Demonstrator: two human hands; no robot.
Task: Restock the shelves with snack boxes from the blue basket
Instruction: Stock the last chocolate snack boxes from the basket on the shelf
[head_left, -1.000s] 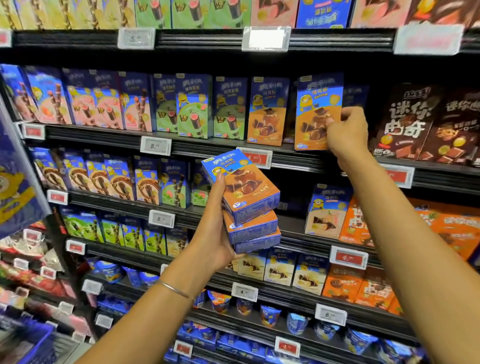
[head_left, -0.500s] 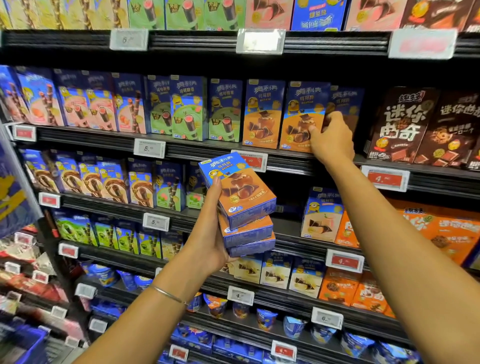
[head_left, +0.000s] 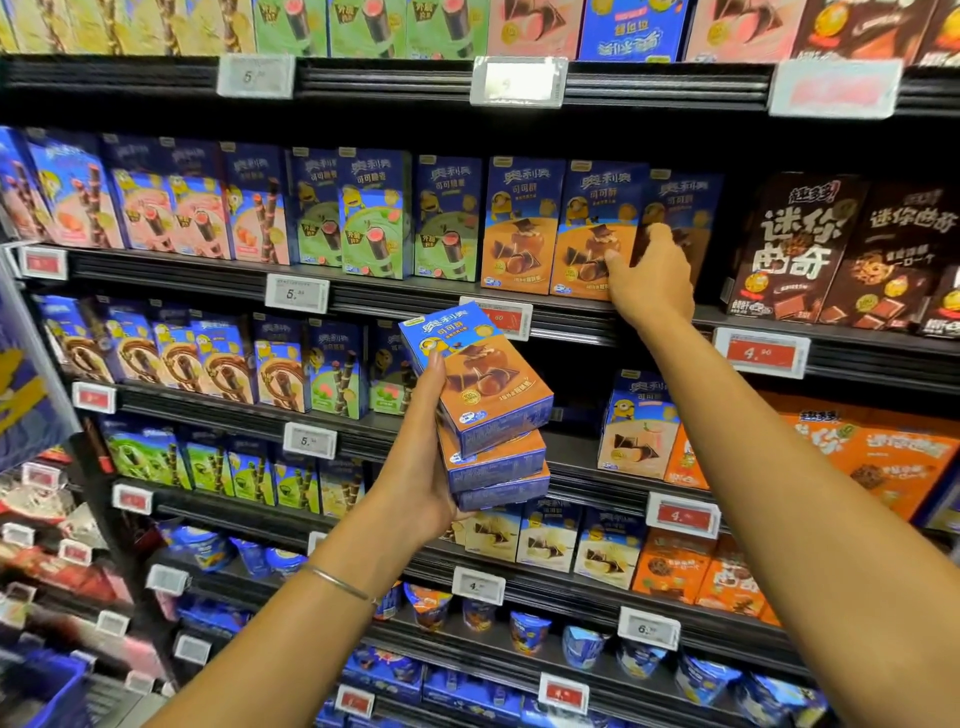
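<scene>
My left hand grips a stack of three blue-and-orange snack boxes in front of the middle shelves. My right hand reaches up to the second shelf and holds an upright orange snack box by its right edge, thumb on the front. That box stands on the shelf beside a matching box to its left. Another like box stands behind my fingers. A corner of the blue basket shows at the bottom left.
Rows of blue, pink and green stick-biscuit boxes fill the shelves to the left. Dark brown boxes stand to the right of my right hand. Price tags line every shelf edge. A gap lies on the third shelf behind the stack.
My right hand has brought the orange box down from a tilted, lifted position onto the second shelf, where it now stands upright next to its match. My left hand's stack has barely moved.
</scene>
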